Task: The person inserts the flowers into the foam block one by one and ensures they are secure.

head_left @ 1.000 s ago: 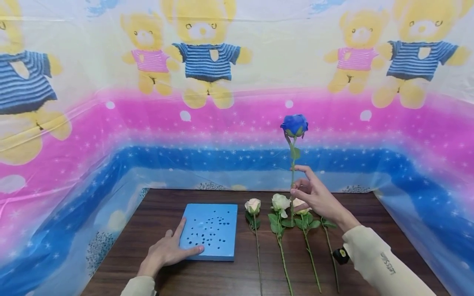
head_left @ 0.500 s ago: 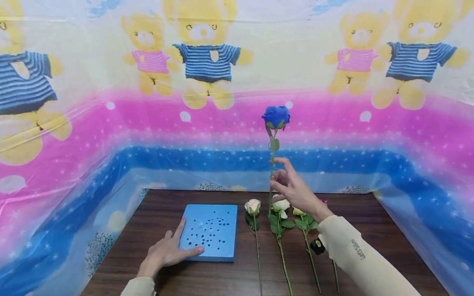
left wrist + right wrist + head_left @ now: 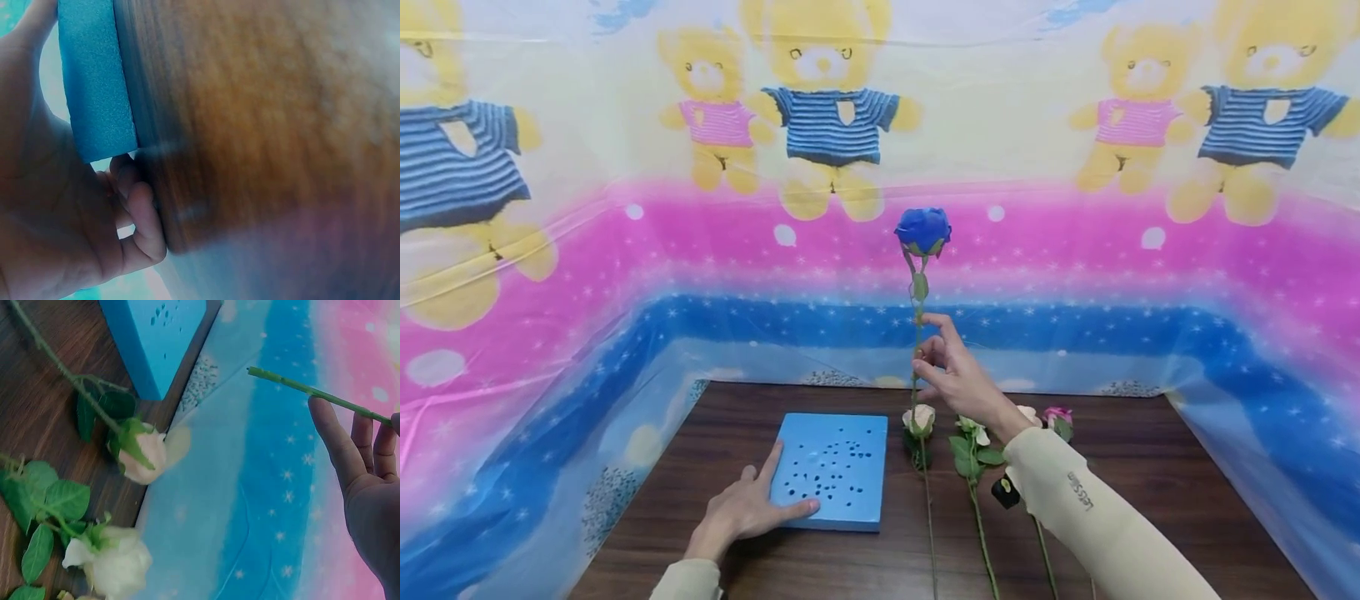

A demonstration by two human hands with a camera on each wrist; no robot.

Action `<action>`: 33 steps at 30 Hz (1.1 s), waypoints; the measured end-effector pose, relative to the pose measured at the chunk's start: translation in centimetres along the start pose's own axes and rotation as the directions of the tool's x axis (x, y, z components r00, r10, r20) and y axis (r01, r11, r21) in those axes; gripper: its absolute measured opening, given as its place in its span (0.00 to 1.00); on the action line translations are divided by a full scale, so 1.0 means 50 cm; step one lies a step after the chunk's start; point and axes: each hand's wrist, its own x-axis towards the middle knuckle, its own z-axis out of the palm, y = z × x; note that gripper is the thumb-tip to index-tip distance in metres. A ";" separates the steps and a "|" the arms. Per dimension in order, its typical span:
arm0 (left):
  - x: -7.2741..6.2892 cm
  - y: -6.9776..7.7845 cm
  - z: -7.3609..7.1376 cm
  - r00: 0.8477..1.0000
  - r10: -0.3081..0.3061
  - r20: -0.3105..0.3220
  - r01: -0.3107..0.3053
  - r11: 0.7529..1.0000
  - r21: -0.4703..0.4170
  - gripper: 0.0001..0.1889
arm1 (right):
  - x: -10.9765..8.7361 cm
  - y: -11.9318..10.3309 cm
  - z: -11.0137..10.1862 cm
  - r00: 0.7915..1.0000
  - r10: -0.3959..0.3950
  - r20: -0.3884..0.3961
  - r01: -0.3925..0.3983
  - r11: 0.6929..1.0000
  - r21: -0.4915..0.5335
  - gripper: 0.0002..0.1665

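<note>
My right hand [image 3: 962,379] pinches the green stem of a blue artificial rose [image 3: 923,232], held upright above the back of the table with its bloom at the top. In the right wrist view the stem's cut lower end [image 3: 281,381] sticks out past the fingers, in the air. My left hand [image 3: 737,510] rests against the near left corner of a light blue foam block [image 3: 861,483] with many small holes in its top. Its thumb lies over the front edge and its index finger along the left side. In the left wrist view the other fingers [image 3: 147,219] bend beside the block.
To the block's right, a pale rose [image 3: 919,421] and a white rose [image 3: 973,431] lie on the dark wooden table [image 3: 760,562]. A cream rose [image 3: 1028,414] and a pink rose [image 3: 1057,417] lie partly behind my right arm. A bear-print cloth [image 3: 970,325] encloses the table.
My right hand has carried the blue rose leftward and slightly up, from over the right-hand flowers to near the block's right side. My left hand and the block have kept their places.
</note>
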 end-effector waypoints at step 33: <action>-0.002 -0.004 0.002 1.000 -0.024 -0.014 0.024 1.000 -0.005 0.72 | 0.112 0.018 0.197 0.998 -0.018 0.058 0.016 0.999 0.027 0.35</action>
